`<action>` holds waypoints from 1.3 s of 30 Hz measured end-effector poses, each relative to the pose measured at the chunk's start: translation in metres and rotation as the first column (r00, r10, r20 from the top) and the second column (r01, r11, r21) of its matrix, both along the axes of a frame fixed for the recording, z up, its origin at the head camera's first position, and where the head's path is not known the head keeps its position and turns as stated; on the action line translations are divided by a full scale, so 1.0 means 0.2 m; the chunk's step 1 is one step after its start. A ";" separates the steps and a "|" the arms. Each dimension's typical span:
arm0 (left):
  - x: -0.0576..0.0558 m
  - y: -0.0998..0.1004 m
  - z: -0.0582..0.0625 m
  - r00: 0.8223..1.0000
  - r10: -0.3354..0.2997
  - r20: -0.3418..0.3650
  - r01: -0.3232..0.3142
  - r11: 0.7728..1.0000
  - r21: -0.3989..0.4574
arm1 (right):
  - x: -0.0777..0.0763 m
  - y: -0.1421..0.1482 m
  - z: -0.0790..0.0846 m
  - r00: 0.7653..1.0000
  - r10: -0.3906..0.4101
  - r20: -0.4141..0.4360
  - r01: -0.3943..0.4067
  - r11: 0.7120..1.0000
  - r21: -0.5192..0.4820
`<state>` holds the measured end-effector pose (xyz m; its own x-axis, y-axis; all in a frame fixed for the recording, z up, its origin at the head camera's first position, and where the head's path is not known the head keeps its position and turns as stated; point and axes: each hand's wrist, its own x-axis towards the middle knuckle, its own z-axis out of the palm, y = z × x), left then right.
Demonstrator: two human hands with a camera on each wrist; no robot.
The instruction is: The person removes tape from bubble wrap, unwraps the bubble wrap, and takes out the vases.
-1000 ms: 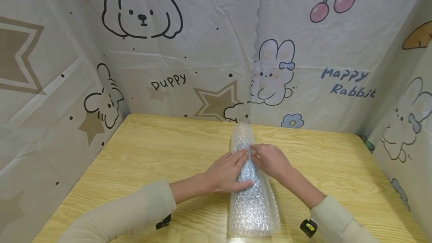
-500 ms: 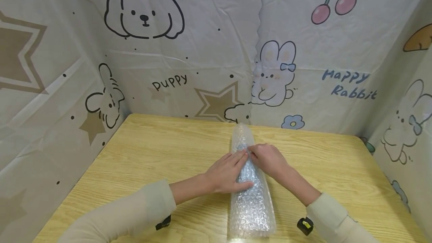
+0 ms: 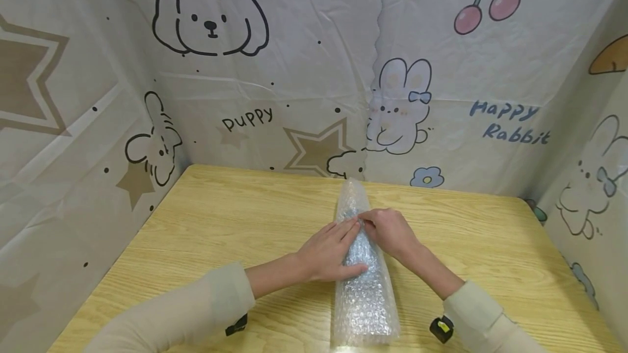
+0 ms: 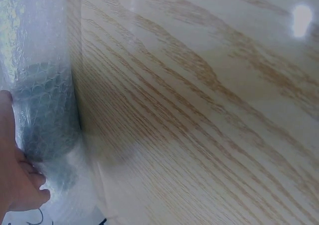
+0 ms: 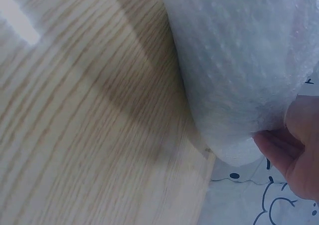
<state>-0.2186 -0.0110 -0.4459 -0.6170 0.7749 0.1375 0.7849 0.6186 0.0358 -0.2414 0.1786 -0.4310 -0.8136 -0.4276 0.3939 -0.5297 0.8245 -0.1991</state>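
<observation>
A long roll of clear bubble wrap (image 3: 367,309) lies lengthwise on the table, narrower at its far end. Through the layers in the left wrist view shows a dark blue-green, roughly cylindrical object (image 4: 47,120), its kind blurred by the bubbles. My left hand (image 3: 330,252) rests on top of the roll with fingers straight and thumb spread. Opposite it, my right hand (image 3: 393,234) pinches the wrap near the left fingertips, with curled fingers. In the right wrist view, thumb and fingers of this right hand (image 5: 299,150) meet at the wrap's surface.
The wood-grain table (image 3: 235,206) extends on both sides of the roll. A printed cloth (image 3: 304,70) hangs behind and along both sides of the table. The roll's far end comes close to the table's back edge.
The wrap's loose right-hand edge has drawn in to the left, making the near end narrower. My right hand has shifted slightly left along with it; the left hand stays in place.
</observation>
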 end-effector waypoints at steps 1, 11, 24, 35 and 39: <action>0.00 0.00 0.00 1.000 0.002 0.000 -0.002 1.000 -0.002 | 0.00 0.00 0.00 1.000 0.000 -0.001 0.000 1.000 -0.009; 0.00 0.01 0.00 1.000 -0.001 -0.013 0.001 1.000 0.010 | 0.01 0.00 -0.03 1.000 -0.014 -0.027 0.012 0.996 -0.090; 0.00 0.01 0.01 1.000 -0.001 -0.020 0.001 1.000 -0.002 | 0.02 -0.02 -0.06 0.997 -0.074 -0.019 0.071 0.990 -0.125; 0.00 0.02 0.01 0.999 -0.006 -0.038 0.006 1.000 -0.007 | 0.01 -0.01 -0.06 0.994 -0.103 0.046 0.109 0.982 -0.153; 0.01 0.01 0.00 0.999 -0.007 -0.041 0.007 1.000 -0.001 | -0.01 0.01 -0.06 0.992 -0.111 0.063 0.120 0.979 -0.166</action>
<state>-0.2175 -0.0084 -0.4453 -0.6051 0.7795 0.1619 0.7903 0.6128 0.0033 -0.2428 0.1815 -0.4433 -0.8754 -0.2600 0.4075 -0.4175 0.8315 -0.3665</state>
